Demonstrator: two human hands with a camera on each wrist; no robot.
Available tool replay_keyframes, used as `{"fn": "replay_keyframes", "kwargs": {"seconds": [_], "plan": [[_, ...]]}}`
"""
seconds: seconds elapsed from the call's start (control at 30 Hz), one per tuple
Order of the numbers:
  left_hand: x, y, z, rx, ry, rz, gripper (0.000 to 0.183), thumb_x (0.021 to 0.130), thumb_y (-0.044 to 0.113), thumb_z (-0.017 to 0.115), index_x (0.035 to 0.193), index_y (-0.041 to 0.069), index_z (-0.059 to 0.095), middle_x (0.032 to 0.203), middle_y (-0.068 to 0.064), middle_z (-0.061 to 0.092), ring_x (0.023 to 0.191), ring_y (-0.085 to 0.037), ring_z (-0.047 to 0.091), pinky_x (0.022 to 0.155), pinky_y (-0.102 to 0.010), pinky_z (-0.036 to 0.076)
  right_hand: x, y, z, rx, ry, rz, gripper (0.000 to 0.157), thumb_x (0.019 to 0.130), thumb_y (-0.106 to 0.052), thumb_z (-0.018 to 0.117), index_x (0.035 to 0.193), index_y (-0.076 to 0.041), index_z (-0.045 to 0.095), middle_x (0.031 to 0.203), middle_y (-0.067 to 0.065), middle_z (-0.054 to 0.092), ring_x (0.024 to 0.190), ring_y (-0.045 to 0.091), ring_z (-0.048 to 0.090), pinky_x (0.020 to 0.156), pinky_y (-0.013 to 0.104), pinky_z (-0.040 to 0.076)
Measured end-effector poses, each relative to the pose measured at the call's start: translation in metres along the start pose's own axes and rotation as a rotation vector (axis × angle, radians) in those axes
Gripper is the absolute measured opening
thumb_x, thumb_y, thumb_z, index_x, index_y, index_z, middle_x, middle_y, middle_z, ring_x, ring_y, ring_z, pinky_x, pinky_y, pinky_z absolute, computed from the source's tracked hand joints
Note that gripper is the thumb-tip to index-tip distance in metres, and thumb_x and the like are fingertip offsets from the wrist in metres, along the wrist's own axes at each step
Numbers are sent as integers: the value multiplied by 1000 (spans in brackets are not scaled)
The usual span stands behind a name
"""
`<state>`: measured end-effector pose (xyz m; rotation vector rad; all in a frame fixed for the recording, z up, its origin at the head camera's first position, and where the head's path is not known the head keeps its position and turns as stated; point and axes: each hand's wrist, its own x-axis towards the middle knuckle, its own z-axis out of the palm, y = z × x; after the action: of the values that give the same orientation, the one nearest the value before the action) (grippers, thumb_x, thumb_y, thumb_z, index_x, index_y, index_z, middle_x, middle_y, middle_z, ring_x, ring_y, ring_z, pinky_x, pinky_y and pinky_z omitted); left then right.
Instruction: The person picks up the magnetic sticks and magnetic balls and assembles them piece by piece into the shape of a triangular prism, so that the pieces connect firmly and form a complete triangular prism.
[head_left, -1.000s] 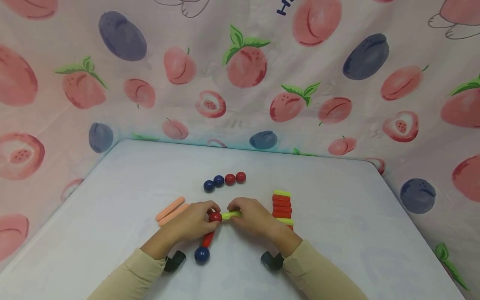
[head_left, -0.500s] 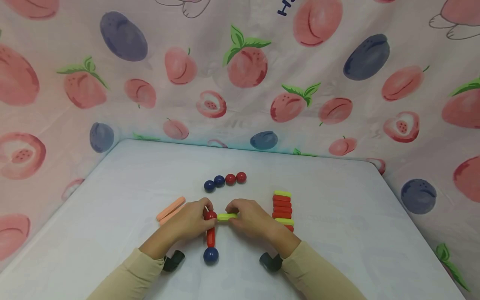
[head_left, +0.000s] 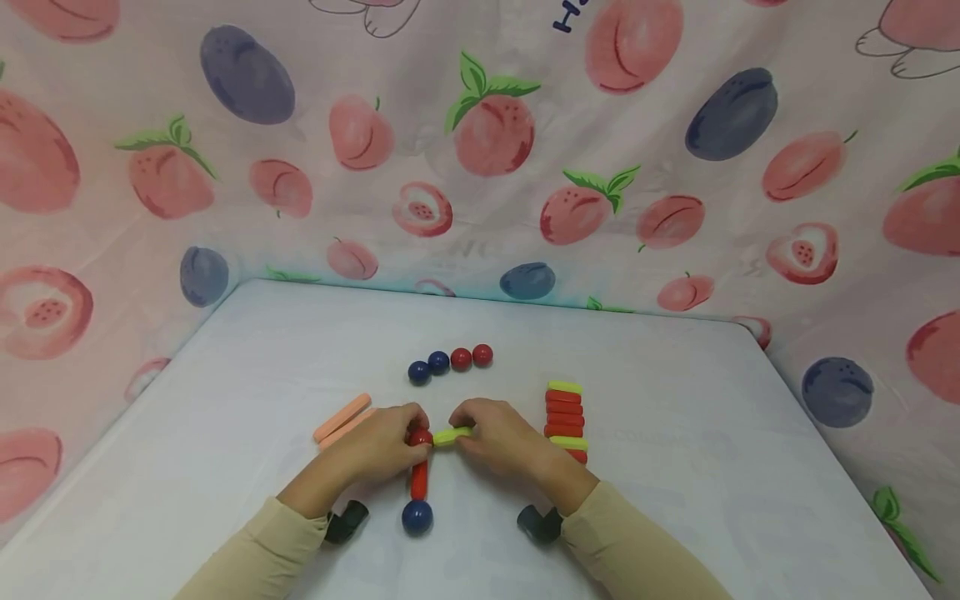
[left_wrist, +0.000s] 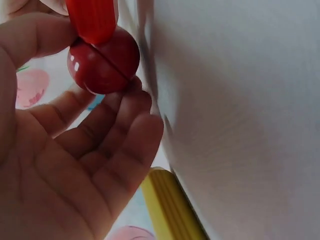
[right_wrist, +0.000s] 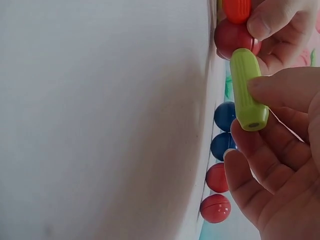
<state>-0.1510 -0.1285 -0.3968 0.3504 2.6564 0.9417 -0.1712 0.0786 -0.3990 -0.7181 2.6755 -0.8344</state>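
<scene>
My left hand (head_left: 386,442) grips a red ball (left_wrist: 104,61) between thumb and fingers. From that ball a red stick (head_left: 419,481) runs toward me, with a blue ball (head_left: 417,517) at its near end. My right hand (head_left: 497,437) pinches a yellow-green stick (right_wrist: 246,90) between thumb and fingers. One end of this stick meets the red ball's right side; its free end shows a small dark disc in the right wrist view. The left hand's fingers partly cover the red ball in the head view.
Beyond the hands lies a row of blue balls (head_left: 419,372) and red balls (head_left: 461,359). Orange sticks (head_left: 341,418) lie left of the left hand. Several red and yellow-green sticks (head_left: 564,408) form a column at right. A patterned cloth (head_left: 480,208) hangs behind the white table (head_left: 675,433).
The joined red ball, red stick and blue ball have shifted slightly; the red stick swung from slanted to nearly straight toward me. Both hands keep their hold, and the yellow-green stick stays at the ball.
</scene>
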Motion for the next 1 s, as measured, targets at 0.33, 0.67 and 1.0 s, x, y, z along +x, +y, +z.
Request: {"fn": "replay_keyframes", "kwargs": {"seconds": [0.33,0.67,1.0], "plan": [[6,1,3,-22,7,61,28,88,14,75,115,10,69,90,4,61,81,-15,55,75,-32,50,-1,-3,-1,3,3,6,26,91,-14,74,116,-11,68,104,-3,65,99,15,59,90,31,53],[6,1,1,37,21,31,24,88,11,72,112,10,74,88,3,60,82,-15,54,76,-33,48,-1,1,-11,52,8,94,30,94,-22,70,123,-13,65,110,-3,65,104,16,60,90,34,54],[6,-3,-3,32,-8,-21,32,87,8,68,118,4,72,94,0,59,85,-17,53,73,-32,47,25,18,-56,-112,40,122,36,94,-21,72,126,-8,63,120,7,66,111,23,60,95,39,52]]}}
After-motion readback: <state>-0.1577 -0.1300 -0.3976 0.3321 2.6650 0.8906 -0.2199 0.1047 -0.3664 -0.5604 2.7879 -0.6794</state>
